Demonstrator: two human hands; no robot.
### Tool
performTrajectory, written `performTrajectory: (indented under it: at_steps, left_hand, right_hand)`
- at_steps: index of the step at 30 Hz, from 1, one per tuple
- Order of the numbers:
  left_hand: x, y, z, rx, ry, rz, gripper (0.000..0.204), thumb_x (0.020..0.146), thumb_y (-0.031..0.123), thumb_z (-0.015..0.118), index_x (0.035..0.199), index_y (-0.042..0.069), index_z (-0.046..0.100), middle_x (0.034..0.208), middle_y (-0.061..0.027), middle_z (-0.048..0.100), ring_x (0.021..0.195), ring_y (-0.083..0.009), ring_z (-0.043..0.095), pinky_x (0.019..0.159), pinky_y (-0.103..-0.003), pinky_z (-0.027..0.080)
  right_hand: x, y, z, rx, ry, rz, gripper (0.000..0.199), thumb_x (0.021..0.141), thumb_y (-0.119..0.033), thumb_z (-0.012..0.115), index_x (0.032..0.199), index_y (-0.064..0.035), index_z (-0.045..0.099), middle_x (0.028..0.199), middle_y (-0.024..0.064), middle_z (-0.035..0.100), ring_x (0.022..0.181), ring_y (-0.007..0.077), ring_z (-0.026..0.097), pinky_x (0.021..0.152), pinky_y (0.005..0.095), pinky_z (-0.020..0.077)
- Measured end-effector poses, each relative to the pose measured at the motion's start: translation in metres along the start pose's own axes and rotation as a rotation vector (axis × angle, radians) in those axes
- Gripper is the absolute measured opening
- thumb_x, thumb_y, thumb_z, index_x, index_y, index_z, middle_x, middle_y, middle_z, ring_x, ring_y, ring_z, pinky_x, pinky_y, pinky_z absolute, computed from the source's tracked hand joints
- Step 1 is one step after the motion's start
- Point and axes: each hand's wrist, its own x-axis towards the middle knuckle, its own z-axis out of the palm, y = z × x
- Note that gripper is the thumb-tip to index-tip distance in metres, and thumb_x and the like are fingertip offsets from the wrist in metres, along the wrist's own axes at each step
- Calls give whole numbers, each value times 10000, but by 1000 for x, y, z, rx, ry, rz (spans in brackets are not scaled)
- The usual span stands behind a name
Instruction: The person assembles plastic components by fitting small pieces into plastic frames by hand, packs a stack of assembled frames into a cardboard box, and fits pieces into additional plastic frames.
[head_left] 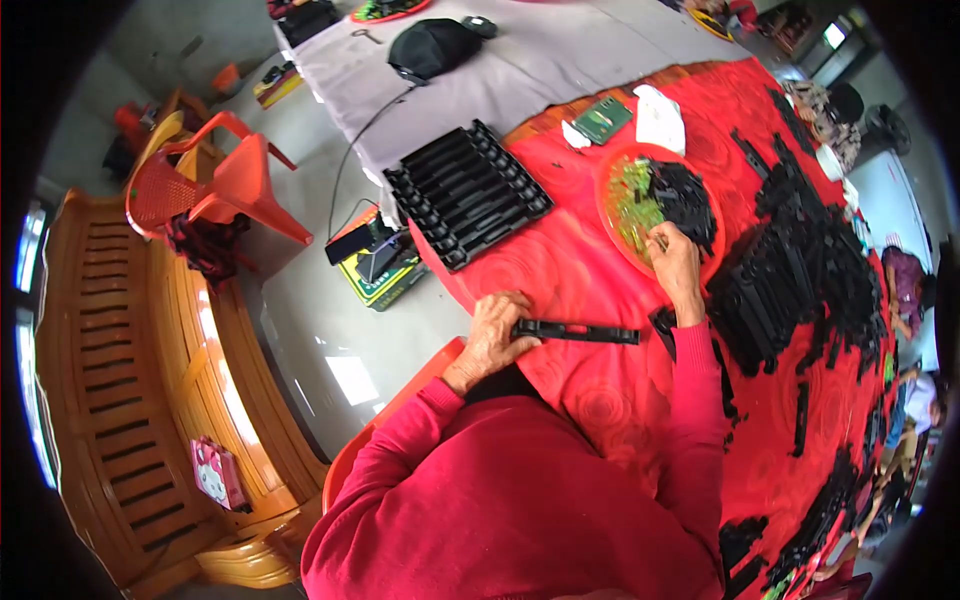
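Left hand: centre of frame; forearm angled up and right from lower left; fingers and thumb clamped on the left end of a black strip, which lies crosswise toward centre right.

Right hand: right of centre; forearm near upright, wrist bent leftward over the red basin; fingertips lowered at green pieces; cannot tell whether they meet.

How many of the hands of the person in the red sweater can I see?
2. The left hand holds a long black part by its end; the right hand is at the orange-red bowl. Neither is hidden.
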Motion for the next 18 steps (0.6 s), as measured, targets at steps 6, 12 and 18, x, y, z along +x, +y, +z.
performTrajectory:
  at_steps: [6, 12, 18]
  left_hand:
    - [-5, 4, -1, 37, 13, -1, 460, 645, 273, 779, 980, 68, 540, 1080, -99, 560, 1051, -301, 508, 882, -411, 369]
    - [-6, 6, -5, 48, -25, -43, 461, 668, 325, 773, 986, 75, 553, 1092, -99, 558, 1037, -292, 506, 860, -401, 368]
    - [-4, 10, -5, 114, 2, 12, 518, 684, 317, 765, 1076, 62, 542, 1093, -113, 555, 1064, -307, 491, 862, -422, 375]
  right_hand:
    - [31, 10, 28, -400, -197, 3, 150, 770, -136, 619, 889, -48, 595, 861, 208, 646, 853, 414, 612, 703, 512, 485]
    - [30, 8, 33, -382, -256, 41, 197, 749, -83, 622, 928, -14, 576, 905, 226, 636, 890, 420, 605, 745, 514, 484]
    - [32, 8, 31, -311, -188, 24, 202, 754, -75, 592, 944, -8, 573, 936, 229, 624, 880, 419, 602, 742, 497, 486]
